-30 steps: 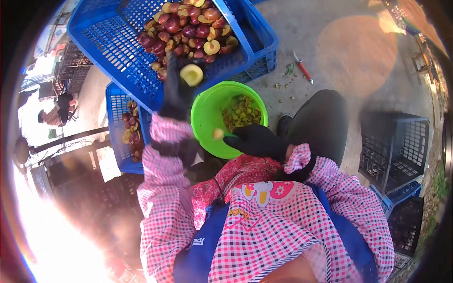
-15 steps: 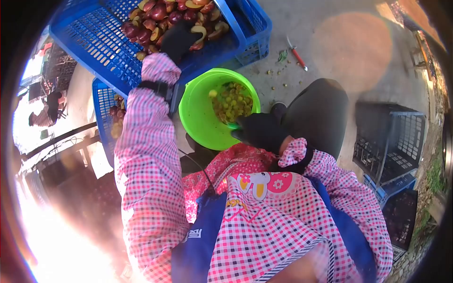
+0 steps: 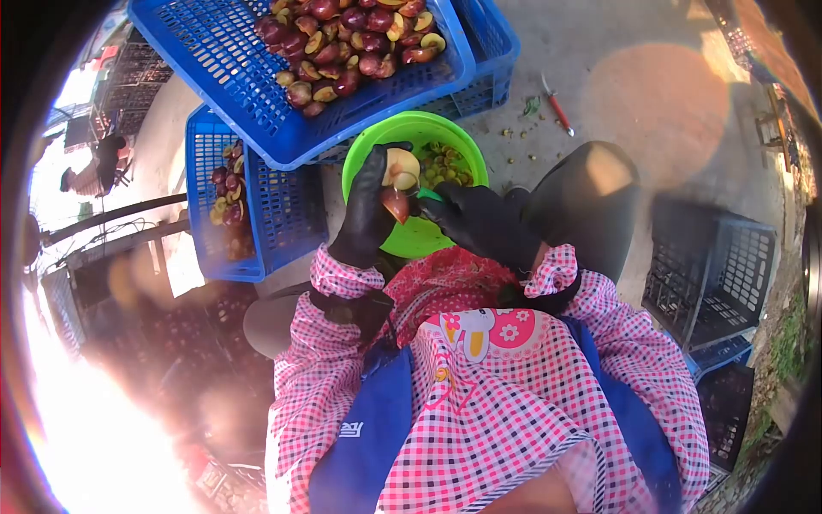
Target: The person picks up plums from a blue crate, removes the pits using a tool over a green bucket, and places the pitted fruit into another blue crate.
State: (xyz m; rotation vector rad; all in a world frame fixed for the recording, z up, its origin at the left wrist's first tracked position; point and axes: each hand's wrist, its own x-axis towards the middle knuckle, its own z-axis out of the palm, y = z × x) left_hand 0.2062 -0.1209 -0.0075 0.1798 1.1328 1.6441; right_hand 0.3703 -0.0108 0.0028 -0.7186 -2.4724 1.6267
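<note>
My left hand [image 3: 366, 208], in a black glove, holds a cut plum [image 3: 399, 176] over the bucket. Its pale yellow flesh faces up, with a round pit showing and a red-skinned piece below. My right hand [image 3: 484, 224], also gloved in black, is closed around a small tool with a green handle [image 3: 428, 195]. The tool's tip is against or very near the plum; its exact shape is hard to make out. Beneath both hands stands a bright green bucket [image 3: 415, 124], with many yellowish pits [image 3: 445, 164] inside.
Halved plums [image 3: 347, 51] fill part of a tilted blue crate [image 3: 214, 68] ahead, resting on another crate. A second blue crate [image 3: 287, 210] with fruit stands at left. A red-handled knife [image 3: 558, 110] lies on the floor. Black crates [image 3: 711, 265] stand at right.
My left hand has come back from the fruit pile in the blue crate to the bucket and now holds a cut plum. My right hand has lifted slightly, bringing the green-handled tool to the fruit.
</note>
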